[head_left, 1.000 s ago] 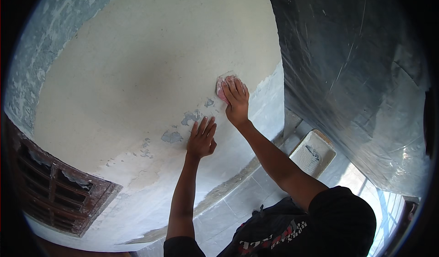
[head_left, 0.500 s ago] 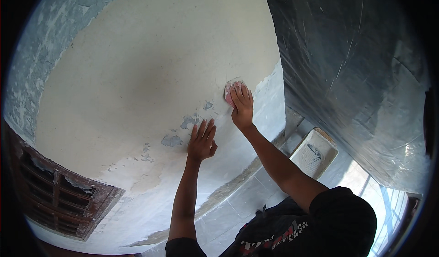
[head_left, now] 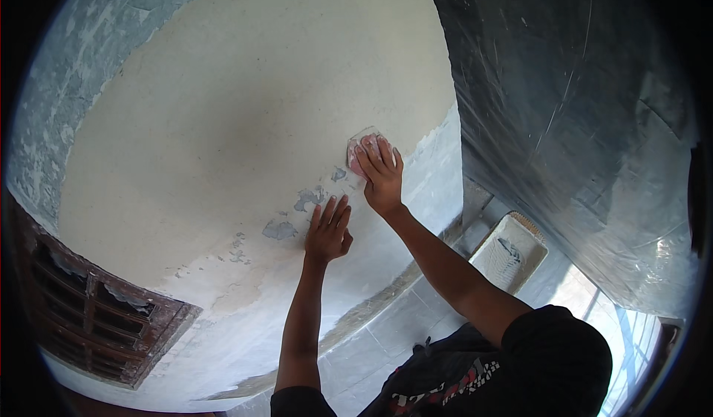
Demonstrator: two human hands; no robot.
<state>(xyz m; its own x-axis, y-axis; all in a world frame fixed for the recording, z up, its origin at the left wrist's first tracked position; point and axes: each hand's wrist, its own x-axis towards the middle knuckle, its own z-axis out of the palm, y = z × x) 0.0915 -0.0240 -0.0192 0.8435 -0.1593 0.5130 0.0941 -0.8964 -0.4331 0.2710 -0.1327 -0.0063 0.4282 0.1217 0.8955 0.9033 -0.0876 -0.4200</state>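
My right hand (head_left: 382,178) presses a pink, dust-whitened piece of sandpaper (head_left: 358,154) flat against the cream-coated wall (head_left: 297,83). Its fingers lie spread over the sheet, and part of the sheet sticks out at their left and above. Lower and to the left, my left hand (head_left: 327,231) rests on the wall with fingers stretched out and nothing in it. Beside its fingertips are grey bare patches (head_left: 280,229) where the coating is chipped away. A smaller grey chip (head_left: 339,173) lies between the two hands.
A brown wooden vent frame (head_left: 89,309) is set in the wall at lower left. On the tiled floor (head_left: 405,320) to the right stands a white paint tray (head_left: 509,252) with residue in it. Dark plastic sheeting (head_left: 549,120) hangs along the right side.
My right hand and the sandpaper have slid left across the wall, and the sheet now shows more above the fingers. My left hand has stayed almost in place.
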